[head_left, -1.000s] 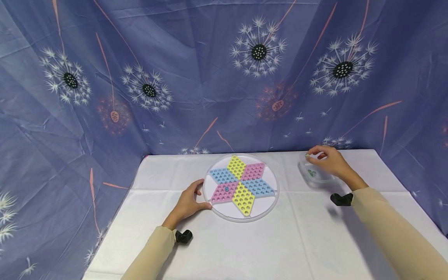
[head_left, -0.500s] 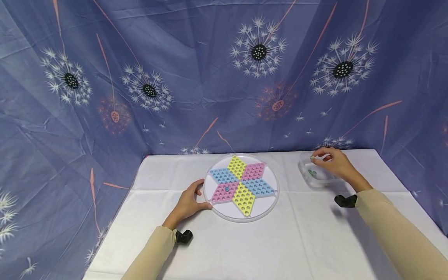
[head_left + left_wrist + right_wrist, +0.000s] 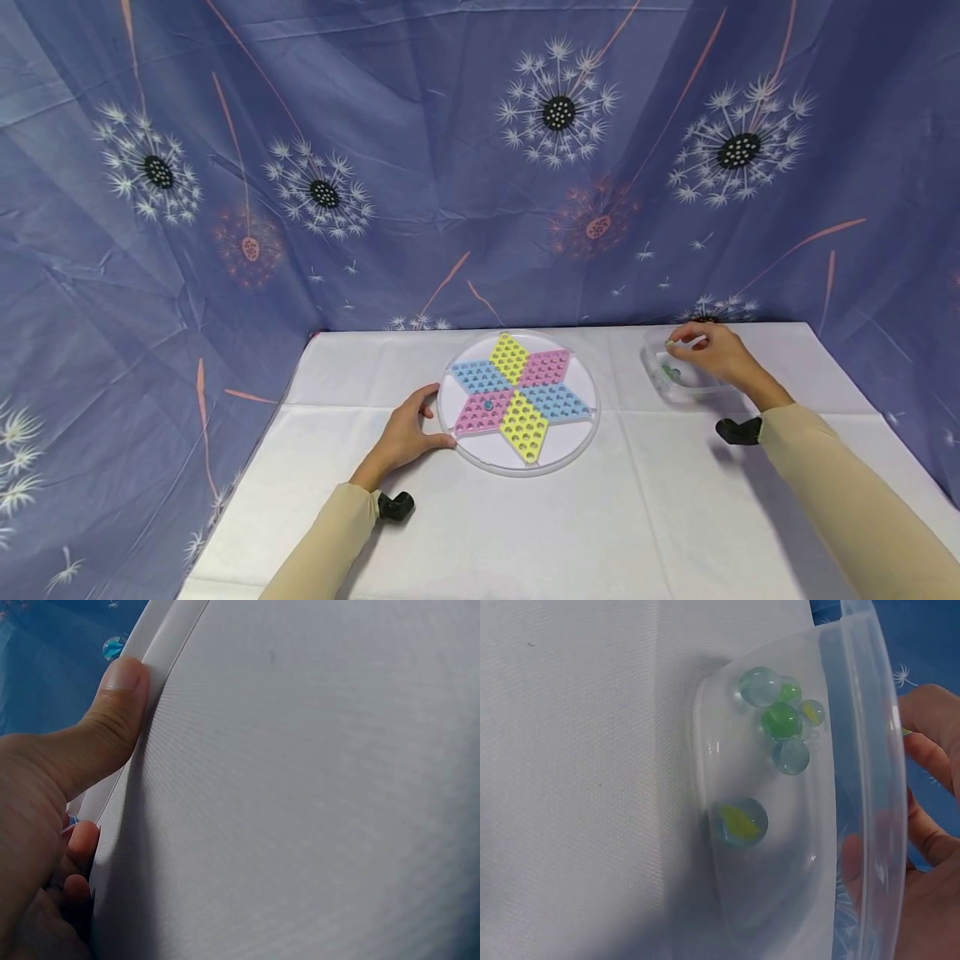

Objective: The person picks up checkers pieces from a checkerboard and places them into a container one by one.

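Observation:
A round Chinese checkers board (image 3: 465, 450) with a yellow, pink and blue star lies on the table. One blue marble (image 3: 488, 406) sits in a hole of its left pink section. My left hand (image 3: 402, 432) holds the board's left rim, thumb and fingers spread along the edge; the thumb (image 3: 116, 697) shows against the rim in the left wrist view. My right hand (image 3: 712, 354) is over a clear plastic box (image 3: 663, 390), pinching a small marble (image 3: 669, 343) between thumb and index finger. Several green, clear and yellow-swirled marbles (image 3: 781, 721) lie on the box's floor.
A white cloth (image 3: 525, 533) covers the table, with fold creases across it. Behind and at the sides hangs a blue curtain (image 3: 420, 167) with dandelion prints. Black wrist cameras (image 3: 738, 431) stick out near both sleeves.
My right hand, with the marble pinched in its fingertips, has shifted a little right and then slightly lower over the box. The left hand stays on the board's rim.

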`<state>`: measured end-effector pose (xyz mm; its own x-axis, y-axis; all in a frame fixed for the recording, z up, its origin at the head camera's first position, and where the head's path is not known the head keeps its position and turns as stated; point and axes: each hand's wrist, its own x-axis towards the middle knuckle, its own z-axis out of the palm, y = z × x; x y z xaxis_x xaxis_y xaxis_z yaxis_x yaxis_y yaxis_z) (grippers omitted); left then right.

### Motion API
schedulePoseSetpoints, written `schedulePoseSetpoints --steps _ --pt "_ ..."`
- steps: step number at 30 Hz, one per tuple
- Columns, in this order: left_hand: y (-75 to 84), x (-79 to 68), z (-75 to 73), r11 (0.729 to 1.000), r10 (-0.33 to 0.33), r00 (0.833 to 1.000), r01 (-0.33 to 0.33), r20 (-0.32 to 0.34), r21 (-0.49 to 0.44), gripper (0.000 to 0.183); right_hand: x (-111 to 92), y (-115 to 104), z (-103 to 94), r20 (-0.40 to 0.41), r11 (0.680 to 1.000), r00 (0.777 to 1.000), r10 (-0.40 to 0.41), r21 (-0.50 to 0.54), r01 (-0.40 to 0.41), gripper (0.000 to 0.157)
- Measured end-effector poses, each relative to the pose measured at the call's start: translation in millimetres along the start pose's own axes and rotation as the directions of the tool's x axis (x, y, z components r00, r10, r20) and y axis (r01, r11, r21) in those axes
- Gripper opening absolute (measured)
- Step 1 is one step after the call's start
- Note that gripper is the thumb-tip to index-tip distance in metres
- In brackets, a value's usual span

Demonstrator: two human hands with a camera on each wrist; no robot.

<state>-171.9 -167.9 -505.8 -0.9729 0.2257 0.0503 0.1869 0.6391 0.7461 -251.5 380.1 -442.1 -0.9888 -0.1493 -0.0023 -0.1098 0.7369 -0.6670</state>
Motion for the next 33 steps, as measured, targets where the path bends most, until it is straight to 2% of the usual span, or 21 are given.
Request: schedulePoseSetpoints --steps 7,19,27,33 --pt "0.5 0.5 0.1 1.0 -0.003 1.0 0.003 0.004 0.002 0.106 1.3 0.3 2.2 0.028 1.0 1.0 0.004 0.005 -0.004 0.041" --pt "1.2 -0.2 -0.2 1.0 -0.015 1.0 0.015 0.002 -0.009 0.106 3.9 1.3 4.7 0.017 1.0 1.0 -0.003 -0.018 0.003 0.038" --pt "1.2 -0.2 -0.2 1.0 -0.008 1.0 0.008 0.003 -0.012 0.106 3.9 0.0 5.4 -0.01 1.0 1.0 -0.003 -0.017 0.003 0.056" --pt "1.2 -0.8 -0.6 1.0 -0.009 1.0 0.009 0.004 -0.015 0.105 2.5 -1.4 5.9 -0.008 1.0 1.0 0.007 -0.009 -0.007 0.058"
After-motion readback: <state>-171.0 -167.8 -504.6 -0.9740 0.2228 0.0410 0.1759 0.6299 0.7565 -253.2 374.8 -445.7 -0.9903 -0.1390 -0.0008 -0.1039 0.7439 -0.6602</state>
